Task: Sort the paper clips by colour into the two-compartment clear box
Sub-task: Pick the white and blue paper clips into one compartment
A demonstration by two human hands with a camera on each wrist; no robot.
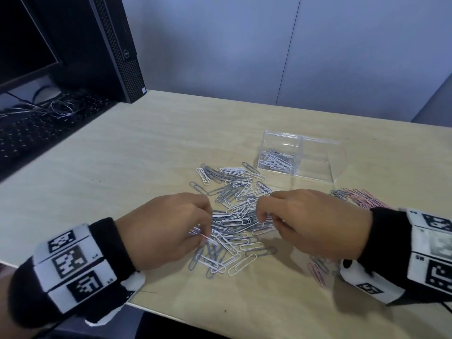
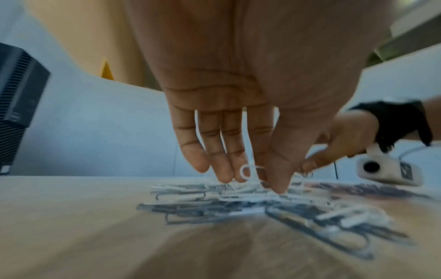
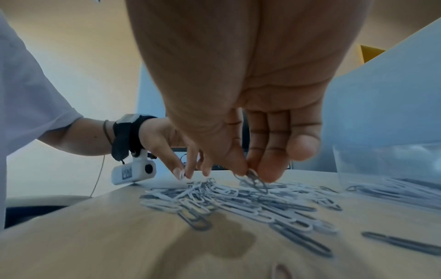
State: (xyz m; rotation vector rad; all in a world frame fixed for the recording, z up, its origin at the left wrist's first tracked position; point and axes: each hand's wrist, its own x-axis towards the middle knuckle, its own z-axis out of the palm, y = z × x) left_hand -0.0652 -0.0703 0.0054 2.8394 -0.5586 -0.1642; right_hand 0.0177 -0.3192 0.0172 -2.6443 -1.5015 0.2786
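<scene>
A mixed pile of grey and white paper clips (image 1: pixel 232 216) lies on the wooden table between my hands. My left hand (image 1: pixel 205 231) reaches into its left side, and thumb and fingers pinch a white clip (image 2: pixel 248 170) just above the pile. My right hand (image 1: pixel 263 214) is at the pile's right side and pinches a few grey clips (image 3: pixel 253 179) that hang from its fingertips. Behind the pile stands the clear two-compartment box (image 1: pixel 338 152). Its left compartment holds grey clips (image 1: pixel 278 160); its right compartment looks empty.
Pink clips (image 1: pixel 362 199) lie in a heap behind my right wrist, and a few more pink clips (image 1: pixel 318 270) lie near the table's front edge. A black computer tower (image 1: pixel 115 45), a monitor (image 1: pixel 24 45), a keyboard (image 1: pixel 36 128) and cables stand at the far left.
</scene>
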